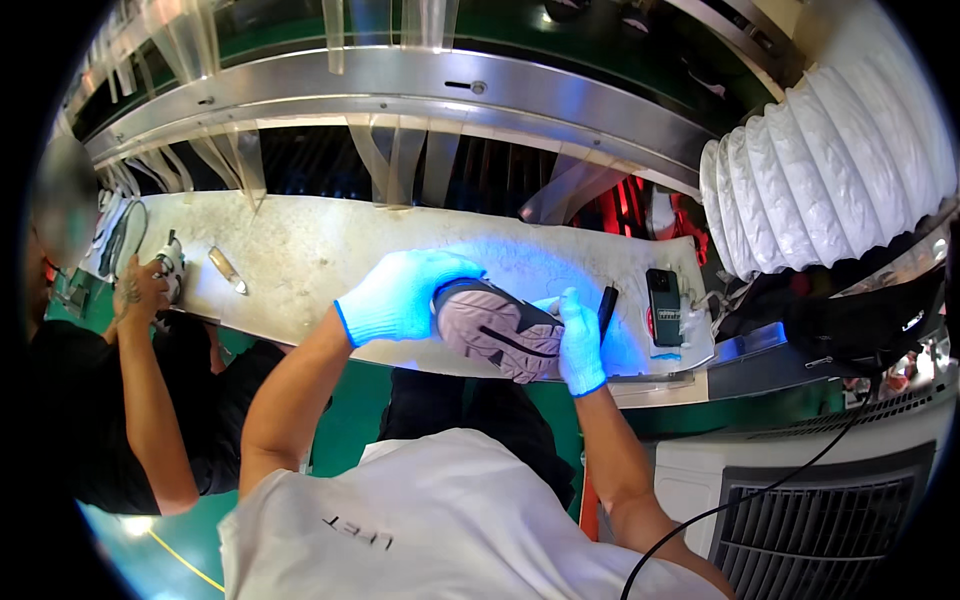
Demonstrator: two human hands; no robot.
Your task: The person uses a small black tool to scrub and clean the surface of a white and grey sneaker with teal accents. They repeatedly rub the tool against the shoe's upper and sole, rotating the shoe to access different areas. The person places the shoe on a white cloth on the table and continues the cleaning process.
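Note:
A shoe (497, 332) is held up over the near edge of the pale worktable, its pinkish-grey patterned sole with dark grooves facing me. My left hand (402, 296), in a white knit glove, is closed round the shoe's left end. Gloved the same way, my right hand (580, 343) grips the other end, its thumb and fingers against the sole's edge. Bluish light falls on both gloves and the tabletop behind them. A slim black stick-like object (607, 308) shows just beside my right hand; whether the hand touches it, I cannot tell.
On the worktable (310, 235) lie a tan-handled tool (228, 271) and a dark phone (664, 306). At left, another person's hand (138, 290) holds a shoe (172, 268). Beyond run a metal rail (400, 85) and clear hanging strips. A white duct (810, 180) bulges at right.

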